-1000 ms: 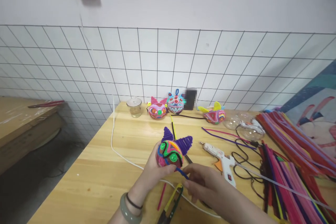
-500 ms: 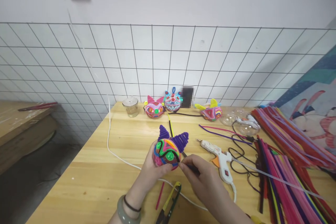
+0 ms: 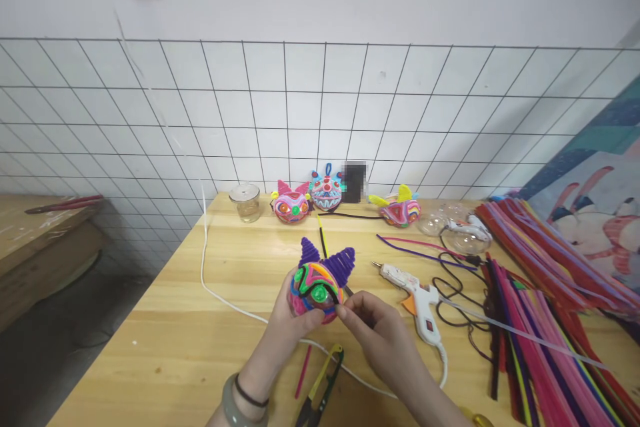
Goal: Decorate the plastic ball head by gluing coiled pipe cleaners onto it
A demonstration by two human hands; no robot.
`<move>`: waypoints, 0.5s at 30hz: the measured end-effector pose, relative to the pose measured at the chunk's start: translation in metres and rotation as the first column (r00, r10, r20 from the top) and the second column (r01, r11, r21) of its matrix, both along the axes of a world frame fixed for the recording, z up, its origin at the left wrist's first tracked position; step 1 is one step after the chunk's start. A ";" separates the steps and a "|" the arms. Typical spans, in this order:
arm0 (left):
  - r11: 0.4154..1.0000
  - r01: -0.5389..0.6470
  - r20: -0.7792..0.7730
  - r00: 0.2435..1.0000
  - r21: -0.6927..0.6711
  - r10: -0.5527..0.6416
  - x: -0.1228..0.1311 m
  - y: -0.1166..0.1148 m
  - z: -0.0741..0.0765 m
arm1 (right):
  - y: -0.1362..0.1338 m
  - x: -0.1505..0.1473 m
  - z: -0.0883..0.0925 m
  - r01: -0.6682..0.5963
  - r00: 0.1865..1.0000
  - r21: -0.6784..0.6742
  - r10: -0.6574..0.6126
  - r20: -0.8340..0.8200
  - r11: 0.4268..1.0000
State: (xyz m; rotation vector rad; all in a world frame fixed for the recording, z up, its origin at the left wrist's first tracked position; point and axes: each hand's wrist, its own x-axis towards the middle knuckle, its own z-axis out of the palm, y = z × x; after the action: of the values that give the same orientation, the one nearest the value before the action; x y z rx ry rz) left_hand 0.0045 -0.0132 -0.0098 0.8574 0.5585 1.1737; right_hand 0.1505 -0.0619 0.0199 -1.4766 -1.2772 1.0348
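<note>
Nearest, at 6 o'clock of the pipe-cleaner ball [image 3: 316,283]: yellow snips [image 3: 320,393] flat on the table [image 3: 200,333]. Left hand [image 3: 287,323] cupping the ball from 8 o'clock, fingers wrapped; right hand [image 3: 377,333] pinching its edge at 4 o'clock. Glue gun [image 3: 417,297] at 3 o'clock. Farthest, at 12 o'clock: finished figures [image 3: 291,205].

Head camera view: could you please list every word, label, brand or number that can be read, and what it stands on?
None can be read.
The glue gun: any marking too small to read.
The dark panel at the wall: blurred out.
The pipe-cleaner ball, held in the left hand and pinched by the right hand: no lettering.
The wall picture: no lettering shows.
</note>
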 end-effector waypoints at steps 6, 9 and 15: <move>1.000 0.021 0.021 1.000 0.020 -0.021 0.001 0.006 -0.010 | 0.006 -0.002 0.009 0.014 0.985 -0.083 -0.028 -0.170 0.996; 1.000 0.008 0.024 1.000 -0.003 -0.008 0.002 0.005 -0.010 | 0.007 -0.002 0.010 0.000 0.984 -0.111 -0.020 -0.178 0.994; 0.998 -0.025 0.004 1.000 -0.063 0.025 0.002 0.003 -0.007 | 0.007 -0.004 0.009 -0.003 0.983 -0.096 -0.015 -0.186 0.995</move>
State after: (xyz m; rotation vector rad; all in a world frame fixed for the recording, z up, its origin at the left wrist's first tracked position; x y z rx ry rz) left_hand 0.0069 -0.0097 -0.0166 0.7954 0.6005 1.1746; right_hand 0.1464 -0.0553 0.0290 -1.4172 -1.1034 1.2154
